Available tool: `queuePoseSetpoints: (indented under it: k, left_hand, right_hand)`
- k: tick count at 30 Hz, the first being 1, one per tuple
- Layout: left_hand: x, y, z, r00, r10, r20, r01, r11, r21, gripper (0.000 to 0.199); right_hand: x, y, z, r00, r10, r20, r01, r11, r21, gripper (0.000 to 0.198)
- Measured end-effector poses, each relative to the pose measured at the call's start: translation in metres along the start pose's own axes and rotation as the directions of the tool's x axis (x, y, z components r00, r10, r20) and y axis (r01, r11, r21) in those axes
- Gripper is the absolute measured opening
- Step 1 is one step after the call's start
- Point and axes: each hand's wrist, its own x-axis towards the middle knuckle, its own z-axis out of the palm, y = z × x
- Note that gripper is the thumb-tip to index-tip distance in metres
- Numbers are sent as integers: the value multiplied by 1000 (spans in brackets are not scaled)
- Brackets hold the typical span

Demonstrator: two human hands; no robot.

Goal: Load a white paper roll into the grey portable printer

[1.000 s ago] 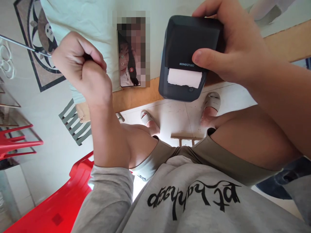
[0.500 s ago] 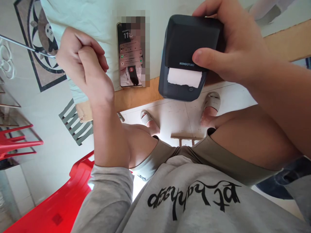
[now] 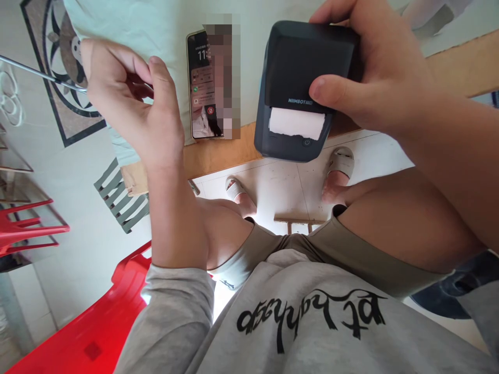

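My right hand [image 3: 374, 67] grips a black label printer [image 3: 307, 62] by its far right side, thumb laid across the top cover. A torn-edged strip of white label paper [image 3: 297, 123] sticks out of its front slot, above a power button. The fingers beneath the printer are mostly hidden. My left hand [image 3: 132, 98] hovers over the table's left part, its fingers loosely curled and its thumb raised away from them. I see nothing held in it. Between the two hands lies a phone [image 3: 200, 88] with its screen lit, partly covered by a blurred patch.
A pale green cloth [image 3: 171, 31] covers the table, whose wooden edge [image 3: 218, 153] faces me. Red plastic chairs [image 3: 93, 311] stand at the left. A thin metal rod [image 3: 39, 70] runs in toward my left hand. A slatted grey stool [image 3: 122, 197] is below the table's corner.
My left hand's thumb has lifted away from the curled fingers, and the hand has turned slightly. The printer and my right hand have hardly moved.
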Motion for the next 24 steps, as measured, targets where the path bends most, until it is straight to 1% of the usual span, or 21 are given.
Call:
queuePoseSetpoints:
  k: [4,7,11,14,16,17,19,22,24]
  left_hand:
    - [1,0,-5,999,1,37,-6,990,140,32]
    - [2,-2,-6,999,-14,42,6,985,174,34]
    - [1,-15,-7,999,13,53,-16,998,61,34]
    - [-1,-23,-8,992,101,82,-97,994,-42,38]
    - [-2,-25,-9,983,141,120,-137,990,-43,39]
    - [-2,-24,-9,982,131,138,-128,991,-29,39]
    - [-2,-21,-8,987,92,134,-91,996,-19,37]
    - [-3,-18,-4,997,61,42,-58,996,-68,36]
    - [-3,-17,-2,1000,24,12,-23,997,-73,35]
  right_hand:
    - [0,-1,0,1000,-2,6,2,1000,-9,65]
    - [0,-2,0,1000,-3,5,3,1000,1,64]
    - [0,-2,1,1000,0,8,0,1000,4,66]
    - [-1,-2,2,1000,2,7,-2,1000,4,66]
    - [-1,-2,2,1000,1,5,-1,1000,6,66]
    - [-1,-2,2,1000,1,4,-1,1000,7,66]
    - [-1,-2,1,1000,3,1,-3,1000,12,66]
    - [-1,-2,0,1000,13,3,-13,1000,16,67]
    - [-1,-2,0,1000,24,2,-24,1000,12,66]
